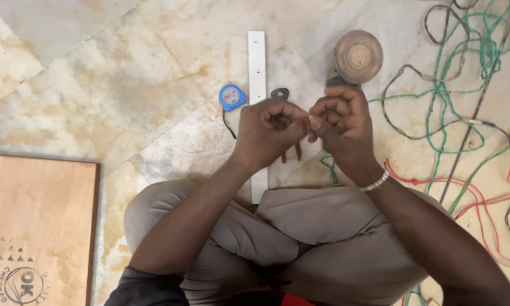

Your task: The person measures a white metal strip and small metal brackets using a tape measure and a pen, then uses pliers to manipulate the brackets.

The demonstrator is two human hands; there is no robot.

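- I am watching both hands meeting above the marble floor point(96, 73), fingertips pressed together: the left hand point(269, 127) is curling into a loose fist, and the right hand point(341, 120) is pinching something thin at the point where they touch.
- I am judging it to be a bit of wire point(310, 119), held between the two hands just over the white strip point(256, 68); it is too small to make out clearly.
- I am expecting it to be handling light, bendy and springy, best gripped near the end being worked, with little force.
- The pliers point(281, 93) are lying on the floor behind the left hand, partly hidden, red handles showing below it.
- I am counting one blue tape measure point(232, 97), one white strip, one pair of pliers, one round wooden disc point(357, 56) and one plywood board point(37, 226).
- The loose wires point(459, 85) are tangling at the right in green, red and dark strands; I cannot count them.
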